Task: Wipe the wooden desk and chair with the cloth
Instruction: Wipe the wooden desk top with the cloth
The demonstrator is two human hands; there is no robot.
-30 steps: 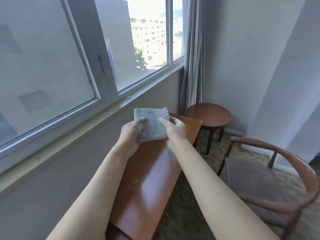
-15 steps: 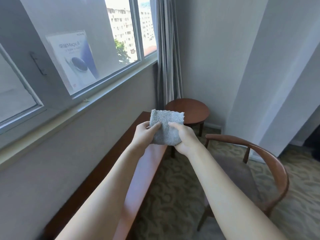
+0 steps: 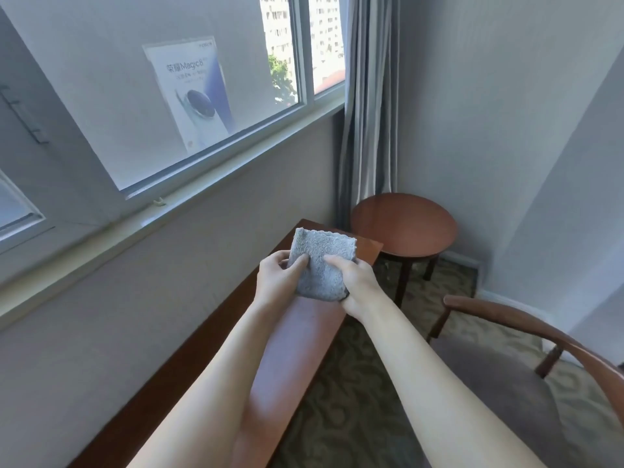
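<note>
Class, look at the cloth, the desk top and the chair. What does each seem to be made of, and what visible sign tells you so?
Cloth: grey, nubby pile, probably microfibre or terry; it folds softly.
Desk: reddish-brown wood or veneer, glossy; it mirrors light.
Chair: curved brown wooden rail, smooth; the seat looks like matte grey fabric.

A poster (image 3: 190, 96) seen through the window glass (image 3: 101, 79) carries two Chinese characters followed by "Magic8" in pale lettering near its top; the smaller lines beneath are too blurred to read.

Desk (image 3: 297, 336) along window wall, round table (image 3: 405, 224) beyond, chair (image 3: 506, 376) right
</note>
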